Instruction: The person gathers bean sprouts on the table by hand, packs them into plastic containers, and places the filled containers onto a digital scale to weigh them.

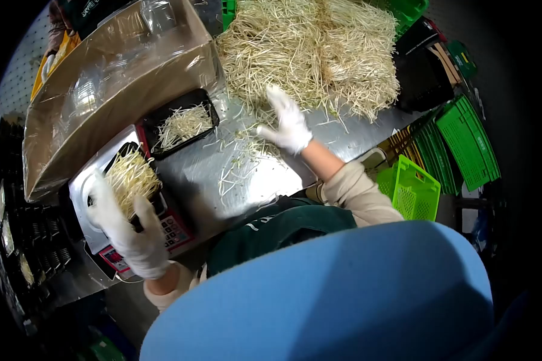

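My left hand (129,234), in a white glove, is over the near side of a black tray heaped with bean sprouts (132,177). Its thumb is spread from its slightly blurred fingers; whether it touches the sprouts I cannot tell. That tray rests on a red-and-silver scale (111,256), whose keypad shows beside my wrist. My right hand (289,126), also gloved in white, is open at the near edge of a big pile of sprouts (283,48), thumb and fingers apart, nothing in it. Between the hands, a second black tray (209,102) holds a smaller heap of sprouts.
A plastic-lined cardboard box (123,78) stands at the back left. Loose sprouts are scattered on the metal table (271,180). Green crates (421,192) stand at the right, black trays (39,240) at the far left. Another person's gloved hand (47,67) shows beyond the box.
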Available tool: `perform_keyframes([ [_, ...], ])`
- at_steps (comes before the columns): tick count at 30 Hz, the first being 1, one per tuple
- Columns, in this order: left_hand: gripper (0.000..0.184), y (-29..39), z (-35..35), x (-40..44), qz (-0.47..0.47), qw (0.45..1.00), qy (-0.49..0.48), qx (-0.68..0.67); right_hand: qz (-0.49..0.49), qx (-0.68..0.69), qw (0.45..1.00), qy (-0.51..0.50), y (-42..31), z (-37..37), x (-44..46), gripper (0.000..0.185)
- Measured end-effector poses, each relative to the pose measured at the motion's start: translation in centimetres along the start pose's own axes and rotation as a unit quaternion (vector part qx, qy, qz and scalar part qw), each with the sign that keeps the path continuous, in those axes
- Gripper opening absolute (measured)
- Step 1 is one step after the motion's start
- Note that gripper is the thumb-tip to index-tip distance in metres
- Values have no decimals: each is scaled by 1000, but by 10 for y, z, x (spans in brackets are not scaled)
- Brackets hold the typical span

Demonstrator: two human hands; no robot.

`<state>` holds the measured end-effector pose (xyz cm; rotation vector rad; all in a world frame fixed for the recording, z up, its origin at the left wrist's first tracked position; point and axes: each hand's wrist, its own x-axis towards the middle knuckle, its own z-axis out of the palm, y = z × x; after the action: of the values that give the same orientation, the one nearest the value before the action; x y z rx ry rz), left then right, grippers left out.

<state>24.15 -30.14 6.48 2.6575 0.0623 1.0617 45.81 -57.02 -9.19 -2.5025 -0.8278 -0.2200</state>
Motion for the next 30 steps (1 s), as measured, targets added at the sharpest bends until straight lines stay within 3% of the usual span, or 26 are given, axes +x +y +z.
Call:
perform_keyframes([
  [1,60,16,17,-7,-2,994,-6,-108,-22,-60,998,25,18,-11,26,94],
  [2,59,38,41,-18,-57,967,-77,-237,-24,-108,994,-1,41,-18,53,93],
  [4,63,58,108,-49,-68,940,-182,-282,-24,-190,980,-45,76,-23,99,92],
  [5,67,59,144,-68,-24,954,-222,-201,-22,-224,972,-63,87,-22,117,93],
  [7,84,61,177,-106,-117,951,-285,-2,-16,-249,955,-160,92,-29,141,100],
  [8,96,60,190,-126,-184,956,-229,-7,-17,-252,957,-144,96,-29,147,101],
  [11,96,65,196,-141,-209,951,-226,14,-42,-213,971,-104,117,-16,145,101],
  [12,98,69,200,-137,-184,957,-217,-57,-42,-232,960,-153,116,-15,142,101],
  [13,99,82,195,-118,-147,950,-275,-27,-43,-252,946,-202,115,-14,141,102],
  [16,100,105,212,-80,-62,926,-367,-61,-25,-231,956,-181,108,-28,158,98],
  [19,100,103,254,-57,24,930,-357,-80,-1,-213,965,-154,118,-18,159,96],
  [21,97,95,271,-43,-40,959,-281,18,-30,-238,960,-145,117,-11,151,96],
  [23,93,81,274,-37,-75,963,-260,-8,-60,-242,958,-144,121,-11,144,96],
  [30,89,69,305,8,-75,976,-202,9,51,-200,961,-182,109,-26,146,86],
])
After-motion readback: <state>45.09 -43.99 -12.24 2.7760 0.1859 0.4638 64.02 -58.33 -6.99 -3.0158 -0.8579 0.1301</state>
